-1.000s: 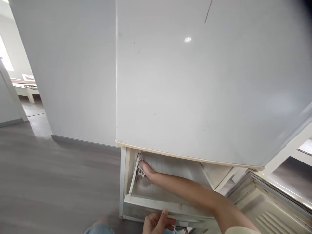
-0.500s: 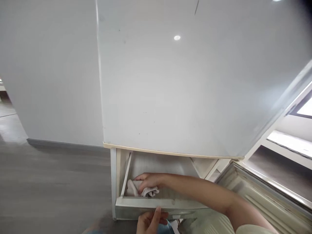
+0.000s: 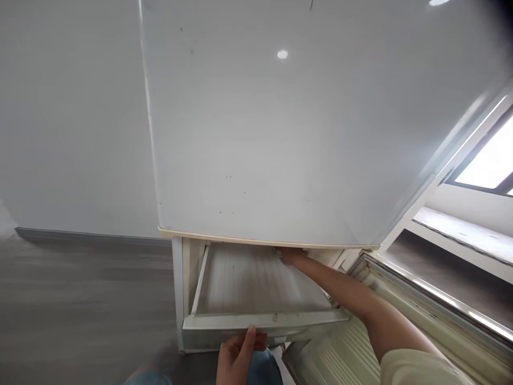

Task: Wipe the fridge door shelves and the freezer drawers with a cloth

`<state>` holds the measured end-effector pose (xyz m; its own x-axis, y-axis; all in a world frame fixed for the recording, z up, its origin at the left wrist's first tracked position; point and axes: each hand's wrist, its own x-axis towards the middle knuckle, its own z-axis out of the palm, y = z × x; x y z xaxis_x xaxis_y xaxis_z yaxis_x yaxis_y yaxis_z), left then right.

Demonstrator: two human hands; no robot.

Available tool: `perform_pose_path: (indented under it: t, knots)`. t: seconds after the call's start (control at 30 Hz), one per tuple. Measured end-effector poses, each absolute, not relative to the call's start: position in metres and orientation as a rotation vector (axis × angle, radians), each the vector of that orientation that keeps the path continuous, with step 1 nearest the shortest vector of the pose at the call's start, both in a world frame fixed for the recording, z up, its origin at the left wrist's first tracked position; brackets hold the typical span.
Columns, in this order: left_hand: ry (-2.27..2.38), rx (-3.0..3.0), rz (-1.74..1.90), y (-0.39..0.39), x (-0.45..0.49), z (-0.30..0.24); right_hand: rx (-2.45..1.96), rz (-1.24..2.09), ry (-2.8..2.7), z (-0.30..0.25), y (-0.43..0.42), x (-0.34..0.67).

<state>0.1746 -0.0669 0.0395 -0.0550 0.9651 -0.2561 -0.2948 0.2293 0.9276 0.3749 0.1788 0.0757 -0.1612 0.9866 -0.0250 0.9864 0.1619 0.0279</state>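
Note:
A white fridge has its upper door (image 3: 280,133) closed and its bottom drawer (image 3: 260,323) pulled out. My left hand (image 3: 236,358) grips the drawer's front lip from below, thumb up against the front. My right hand (image 3: 292,255) reaches across the ribbed drawer floor (image 3: 248,280) to the back right corner. Its fingers are tucked under the upper door's lower edge. Only a pale scrap of the cloth (image 3: 303,250) shows beside the fingers. The rest of the cloth is hidden.
The open lower fridge door (image 3: 401,321) with its ribbed inner lining stands to the right, close to my right forearm. Grey wood-look floor (image 3: 80,299) and a white wall (image 3: 72,123) lie to the left. A window and a shelf unit (image 3: 465,240) are at the right.
My right hand has swept with the cloth from the drawer's left side to its back right corner. The view has shifted right. My left hand has stayed on the drawer front.

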Motion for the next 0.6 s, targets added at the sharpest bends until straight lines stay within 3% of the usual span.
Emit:
perform_pose_path:
  t: [0.33, 0.6]
  knots:
    - [1.2, 0.793, 1.202, -0.069, 0.173, 0.048, 1.685, 0.135, 2.268, 0.089, 0.14, 0.385]
    - [1.22, 0.772, 1.154, -0.07, 0.171, 0.056, 1.63, -0.032, 2.161, 0.078, 0.094, 0.385]
